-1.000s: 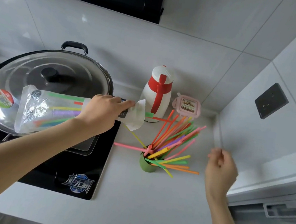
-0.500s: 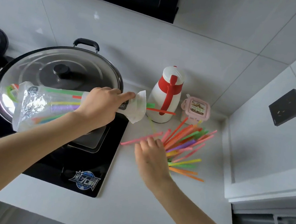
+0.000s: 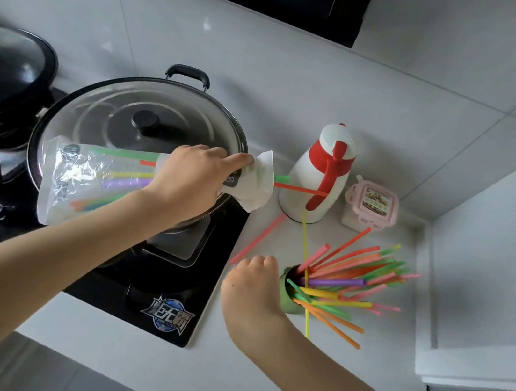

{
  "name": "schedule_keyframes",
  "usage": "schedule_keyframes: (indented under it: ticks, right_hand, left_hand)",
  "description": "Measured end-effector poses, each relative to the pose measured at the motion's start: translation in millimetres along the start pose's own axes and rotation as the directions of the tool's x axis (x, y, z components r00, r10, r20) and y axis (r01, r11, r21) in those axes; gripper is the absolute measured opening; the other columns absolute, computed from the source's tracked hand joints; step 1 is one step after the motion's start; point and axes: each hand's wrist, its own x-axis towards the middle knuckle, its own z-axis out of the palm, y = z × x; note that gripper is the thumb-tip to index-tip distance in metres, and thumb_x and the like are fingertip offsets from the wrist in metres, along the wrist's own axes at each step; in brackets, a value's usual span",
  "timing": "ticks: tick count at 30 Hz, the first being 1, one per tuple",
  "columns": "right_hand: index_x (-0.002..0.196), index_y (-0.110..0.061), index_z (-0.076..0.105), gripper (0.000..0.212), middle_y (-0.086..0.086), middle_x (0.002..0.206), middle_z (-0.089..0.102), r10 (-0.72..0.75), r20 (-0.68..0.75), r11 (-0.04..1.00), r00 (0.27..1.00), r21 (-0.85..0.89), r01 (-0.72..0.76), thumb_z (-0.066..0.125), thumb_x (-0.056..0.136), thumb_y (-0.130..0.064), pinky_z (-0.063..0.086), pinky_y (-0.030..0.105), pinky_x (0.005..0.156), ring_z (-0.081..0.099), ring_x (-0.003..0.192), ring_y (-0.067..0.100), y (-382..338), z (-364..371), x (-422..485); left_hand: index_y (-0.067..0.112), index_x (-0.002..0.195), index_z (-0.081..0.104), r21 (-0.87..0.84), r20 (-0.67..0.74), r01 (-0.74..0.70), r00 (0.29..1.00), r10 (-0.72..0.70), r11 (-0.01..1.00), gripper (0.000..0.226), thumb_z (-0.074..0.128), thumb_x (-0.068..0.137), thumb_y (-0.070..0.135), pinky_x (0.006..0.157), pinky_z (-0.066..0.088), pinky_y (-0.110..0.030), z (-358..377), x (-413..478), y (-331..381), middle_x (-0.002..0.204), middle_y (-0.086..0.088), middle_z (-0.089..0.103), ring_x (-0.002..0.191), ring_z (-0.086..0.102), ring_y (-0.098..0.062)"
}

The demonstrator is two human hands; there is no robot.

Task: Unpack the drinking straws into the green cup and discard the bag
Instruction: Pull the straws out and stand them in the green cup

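My left hand (image 3: 191,182) grips a clear plastic bag (image 3: 85,176) near its mouth and holds it level above the wok lid. Several coloured straws remain inside, and a red and a green one (image 3: 298,188) poke out of the mouth. The green cup (image 3: 288,300) stands on the white counter, with a fan of coloured straws (image 3: 348,276) leaning out of it to the right. My right hand (image 3: 252,291) is curled against the cup's left side, holding it. One pink straw (image 3: 257,238) lies loose on the counter just left of the cup.
A wok with a glass lid (image 3: 111,113) sits on the black hob (image 3: 148,292), and a second pan (image 3: 0,73) sits far left. A white and red thermos (image 3: 316,177) and a pink lidded box (image 3: 372,204) stand at the back. A raised ledge (image 3: 434,305) bounds the counter on the right.
My right hand came in from the right and settled against the cup's left side. The loose pink straw now lies beside the cup. My left hand still holds the bag level.
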Motion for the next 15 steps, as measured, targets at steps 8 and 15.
schedule_keyframes:
  ticks: [8, 15]
  right_hand:
    - [0.146, -0.005, 0.018, 0.065, 0.022, 0.15, 0.025, 0.241, 0.15, 0.882, 0.959, 0.379, -0.281, 0.05, 0.088, -0.005, 0.045, 0.042, 0.096, 0.043, 0.124, 0.04, -11.3, 88.0, 101.6]
    - [0.114, 0.004, 0.052, 0.033, 0.022, 0.121, 0.057, 0.025, 0.017, 0.987, 1.0, 0.156, -0.027, 0.039, 0.085, 0.011, 0.044, 0.04, 0.09, 0.054, 0.11, 0.036, -7.4, 137.9, 142.1]
  left_hand:
    - [0.022, 0.127, 0.047, 0.006, -0.006, -0.019, 1.0, 0.019, 1.0, 0.063, 0.06, 0.07, 0.0, 0.056, 0.034, -0.032, -2.3, 3.8, 3.0, 0.087, -0.013, 0.064, 0.08, 0.059, -0.036]
    - [0.022, 0.129, 0.044, 0.046, 0.02, -0.037, 0.999, 0.036, 0.998, 0.061, 0.058, 0.074, 0.001, 0.054, 0.027, -0.031, 0.1, -1.2, -0.4, 0.089, -0.01, 0.062, 0.08, 0.057, -0.035]
